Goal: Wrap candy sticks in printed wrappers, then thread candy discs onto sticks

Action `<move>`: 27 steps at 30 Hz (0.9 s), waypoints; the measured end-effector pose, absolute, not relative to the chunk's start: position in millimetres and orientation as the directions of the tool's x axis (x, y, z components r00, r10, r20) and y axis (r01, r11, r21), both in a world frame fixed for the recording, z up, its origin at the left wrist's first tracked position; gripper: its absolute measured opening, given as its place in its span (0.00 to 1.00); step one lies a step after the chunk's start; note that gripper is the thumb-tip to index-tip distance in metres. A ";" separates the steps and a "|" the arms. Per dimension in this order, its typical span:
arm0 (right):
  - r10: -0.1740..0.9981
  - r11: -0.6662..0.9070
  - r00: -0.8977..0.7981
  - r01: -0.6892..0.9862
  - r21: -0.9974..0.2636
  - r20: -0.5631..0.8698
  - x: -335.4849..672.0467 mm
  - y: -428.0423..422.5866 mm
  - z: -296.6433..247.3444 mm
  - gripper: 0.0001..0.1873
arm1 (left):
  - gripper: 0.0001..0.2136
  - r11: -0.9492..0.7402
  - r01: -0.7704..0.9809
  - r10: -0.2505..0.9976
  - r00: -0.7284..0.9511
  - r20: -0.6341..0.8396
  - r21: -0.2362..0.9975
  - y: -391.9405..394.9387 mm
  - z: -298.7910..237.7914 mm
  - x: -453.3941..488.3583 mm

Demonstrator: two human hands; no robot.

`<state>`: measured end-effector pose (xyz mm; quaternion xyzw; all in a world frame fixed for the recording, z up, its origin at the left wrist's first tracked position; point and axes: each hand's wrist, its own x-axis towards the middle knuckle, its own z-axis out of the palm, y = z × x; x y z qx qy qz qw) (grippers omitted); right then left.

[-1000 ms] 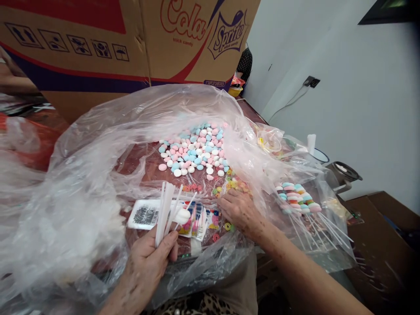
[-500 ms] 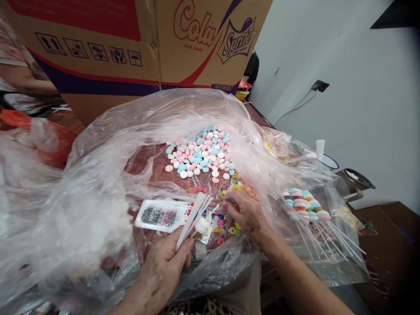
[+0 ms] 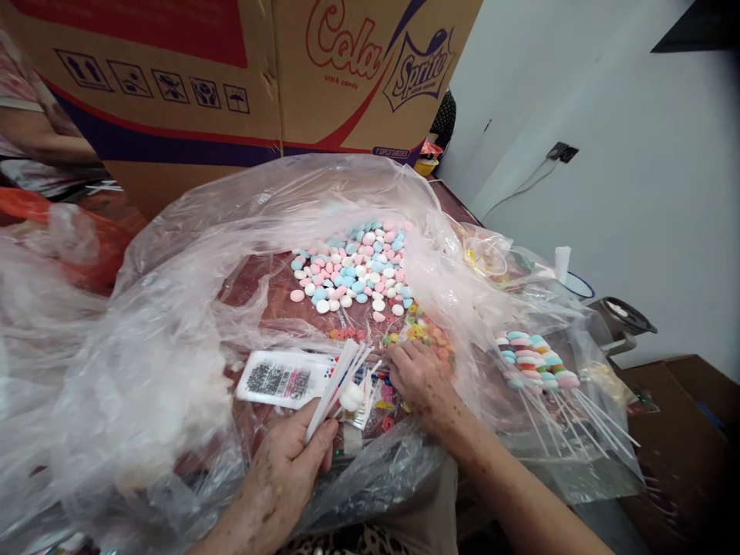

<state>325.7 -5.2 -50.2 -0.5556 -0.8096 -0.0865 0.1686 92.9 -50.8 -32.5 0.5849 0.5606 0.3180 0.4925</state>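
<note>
My left hand (image 3: 286, 462) is closed around a bundle of thin white sticks (image 3: 337, 379), which fan up and to the right. A round white candy (image 3: 351, 398) sits against the sticks, on one of them as far as I can see. My right hand (image 3: 425, 385) rests low over the small coloured ring candies (image 3: 436, 339), fingers curled down and together. Its fingertips are hidden, so what they pinch does not show. Beyond both hands lies a heap of pink, blue and white button-shaped candies (image 3: 358, 274). Under the sticks lies a white printed packet (image 3: 286, 379).
Crumpled clear plastic sheeting (image 3: 156, 347) surrounds the candies. Finished candy skewers (image 3: 535, 358) lie on plastic at the right, near a metal jug (image 3: 621, 316). A large cardboard box (image 3: 277, 100) stands behind. Another person's arm (image 3: 46, 139) shows at far left.
My right hand has shifted slightly down and left, its fingers curling further over the ring candies. The left hand keeps its grip on the sticks, almost unmoved.
</note>
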 end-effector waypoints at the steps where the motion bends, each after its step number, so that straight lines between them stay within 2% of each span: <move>1: 0.887 0.346 -0.264 0.923 -0.168 0.380 326.3 -4.3 -48.0 0.07 | 0.15 0.107 0.351 0.965 0.188 -0.182 0.930 -50.3 -33.4 92.0; 3: 0.924 0.281 -0.101 0.834 -0.476 0.369 327.8 -2.9 -44.2 0.05 | 0.16 0.102 0.364 0.951 0.237 -0.198 0.926 -49.4 -33.6 91.0; 5: 0.948 0.214 0.030 0.676 -0.705 0.317 328.0 -2.4 -41.9 0.04 | 0.17 0.108 0.367 0.946 0.249 -0.209 0.924 -49.2 -31.3 91.4; 9: 0.968 0.135 0.142 0.407 -0.903 0.208 321.7 -3.3 -38.4 0.05 | 0.17 0.131 0.355 0.958 0.196 -0.211 0.926 -49.5 -26.3 93.8; 11: 0.981 0.075 0.164 0.178 -0.981 0.104 316.5 -4.2 -34.8 0.07 | 0.16 0.123 0.366 0.949 0.228 -0.217 0.922 -49.1 -28.2 93.9; 13: 0.987 0.013 0.162 -0.037 -0.999 0.007 311.5 -5.1 -30.2 0.10 | 0.15 0.105 0.385 0.938 0.267 -0.220 0.917 -48.2 -33.0 93.7; 16: 0.989 -0.059 0.123 -0.192 -0.980 -0.084 305.6 -5.9 -24.3 0.12 | 0.15 0.093 0.395 0.935 0.281 -0.217 0.914 -46.9 -40.0 94.1; 20: 0.988 -0.131 0.051 -0.248 -0.960 -0.148 301.1 -6.2 -20.0 0.14 | 0.14 0.091 0.383 0.944 0.259 -0.202 0.919 -46.3 -41.0 95.3; 27: 0.977 -0.185 0.043 -0.322 -0.928 -0.210 298.5 -9.1 -11.5 0.11 | 0.15 0.085 0.393 0.945 0.258 -0.198 0.916 -48.8 -36.3 94.5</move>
